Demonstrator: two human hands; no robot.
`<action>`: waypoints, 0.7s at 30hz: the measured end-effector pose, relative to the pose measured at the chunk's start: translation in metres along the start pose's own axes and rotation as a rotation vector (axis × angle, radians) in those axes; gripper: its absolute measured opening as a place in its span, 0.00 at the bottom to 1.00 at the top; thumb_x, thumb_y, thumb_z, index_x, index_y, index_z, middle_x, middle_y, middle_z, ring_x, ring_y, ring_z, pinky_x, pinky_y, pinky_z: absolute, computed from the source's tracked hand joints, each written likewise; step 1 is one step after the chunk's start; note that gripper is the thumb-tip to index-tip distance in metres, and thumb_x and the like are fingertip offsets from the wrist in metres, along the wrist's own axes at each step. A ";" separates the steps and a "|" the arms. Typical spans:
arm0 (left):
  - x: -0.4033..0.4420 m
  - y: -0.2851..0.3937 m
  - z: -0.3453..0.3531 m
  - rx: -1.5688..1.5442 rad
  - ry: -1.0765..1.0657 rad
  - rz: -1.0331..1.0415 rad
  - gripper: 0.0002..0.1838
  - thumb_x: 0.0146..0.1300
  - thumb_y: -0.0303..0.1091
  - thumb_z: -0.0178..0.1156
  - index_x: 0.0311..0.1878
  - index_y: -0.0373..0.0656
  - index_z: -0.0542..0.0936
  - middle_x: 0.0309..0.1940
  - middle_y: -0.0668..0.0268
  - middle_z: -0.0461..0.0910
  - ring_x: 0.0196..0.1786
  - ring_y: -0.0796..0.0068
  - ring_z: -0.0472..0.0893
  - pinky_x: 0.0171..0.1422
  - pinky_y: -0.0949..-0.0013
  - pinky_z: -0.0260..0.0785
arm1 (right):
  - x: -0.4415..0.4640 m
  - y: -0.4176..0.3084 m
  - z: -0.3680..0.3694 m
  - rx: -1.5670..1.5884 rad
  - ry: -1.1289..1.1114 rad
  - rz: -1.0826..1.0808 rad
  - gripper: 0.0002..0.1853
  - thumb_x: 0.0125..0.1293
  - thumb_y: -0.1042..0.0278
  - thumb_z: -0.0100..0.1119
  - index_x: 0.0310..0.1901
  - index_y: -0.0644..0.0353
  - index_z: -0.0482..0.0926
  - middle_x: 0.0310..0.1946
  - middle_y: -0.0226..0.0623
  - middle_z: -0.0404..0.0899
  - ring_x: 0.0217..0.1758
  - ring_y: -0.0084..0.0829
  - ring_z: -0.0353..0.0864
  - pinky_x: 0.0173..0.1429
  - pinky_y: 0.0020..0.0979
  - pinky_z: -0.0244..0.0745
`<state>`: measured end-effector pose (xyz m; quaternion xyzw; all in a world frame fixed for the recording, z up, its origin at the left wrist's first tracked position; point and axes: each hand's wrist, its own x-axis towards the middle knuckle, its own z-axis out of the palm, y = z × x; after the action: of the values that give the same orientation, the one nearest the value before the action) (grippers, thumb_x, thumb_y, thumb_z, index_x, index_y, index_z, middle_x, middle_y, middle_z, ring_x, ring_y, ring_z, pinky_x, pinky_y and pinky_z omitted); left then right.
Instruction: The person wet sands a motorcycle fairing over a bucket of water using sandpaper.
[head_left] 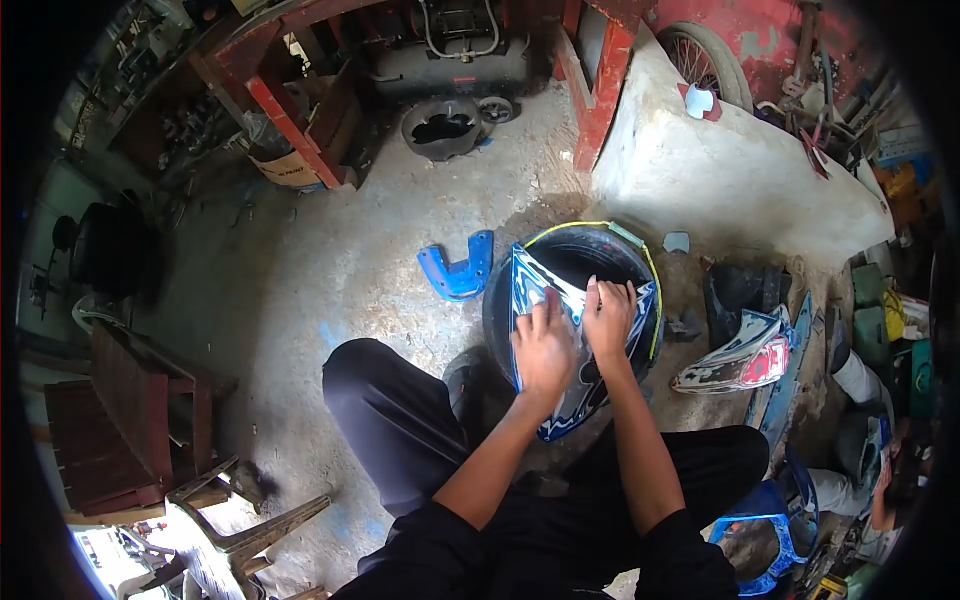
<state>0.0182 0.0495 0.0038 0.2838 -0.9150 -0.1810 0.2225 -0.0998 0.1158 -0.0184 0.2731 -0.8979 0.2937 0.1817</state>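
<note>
A blue U-shaped piece (460,268) lies on the floor (290,260) left of the left grip (543,345), whose bent fingers touch the blue-and-white panel (533,274) beneath, set over a black tub (496,322); whether they clamp anything, I cannot tell. The right grip (607,322) touches the panel too, its closure unclear, and farther right sits a red-patched piece (735,358).

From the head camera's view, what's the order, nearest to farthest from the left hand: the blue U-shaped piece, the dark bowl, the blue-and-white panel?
From the left hand:
1. Blue-and-white panel: directly under it.
2. Blue U-shaped piece: on the floor, ahead and left.
3. Dark bowl: farther ahead, also left.
</note>
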 end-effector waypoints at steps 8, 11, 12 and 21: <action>0.001 0.001 0.000 -0.005 0.009 0.095 0.31 0.63 0.35 0.63 0.70 0.37 0.74 0.53 0.60 0.75 0.53 0.52 0.75 0.50 0.49 0.70 | 0.006 0.002 -0.008 0.075 0.039 -0.141 0.15 0.73 0.65 0.57 0.27 0.59 0.80 0.26 0.36 0.81 0.36 0.42 0.80 0.55 0.44 0.69; 0.031 -0.030 0.002 0.007 -0.003 -0.073 0.30 0.65 0.36 0.62 0.70 0.36 0.74 0.53 0.59 0.75 0.53 0.51 0.75 0.52 0.47 0.70 | 0.008 0.001 -0.011 0.073 0.002 -0.134 0.14 0.72 0.65 0.58 0.27 0.59 0.80 0.27 0.37 0.82 0.37 0.42 0.80 0.56 0.44 0.68; 0.037 -0.030 0.003 -0.003 0.020 -0.113 0.29 0.66 0.36 0.61 0.69 0.36 0.74 0.53 0.57 0.76 0.54 0.50 0.75 0.53 0.46 0.70 | 0.006 0.003 -0.014 0.065 -0.037 -0.129 0.14 0.72 0.65 0.58 0.27 0.59 0.81 0.28 0.37 0.83 0.37 0.42 0.80 0.57 0.44 0.68; 0.027 -0.010 0.006 0.103 -0.024 0.021 0.29 0.61 0.39 0.65 0.64 0.37 0.77 0.54 0.60 0.74 0.54 0.52 0.75 0.54 0.47 0.70 | 0.005 0.005 -0.013 0.093 -0.045 -0.096 0.15 0.73 0.64 0.58 0.27 0.59 0.80 0.27 0.37 0.82 0.37 0.42 0.81 0.59 0.45 0.68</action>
<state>-0.0002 0.0268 0.0028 0.2829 -0.9287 -0.1345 0.1982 -0.1043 0.1256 -0.0077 0.3307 -0.8730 0.3196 0.1625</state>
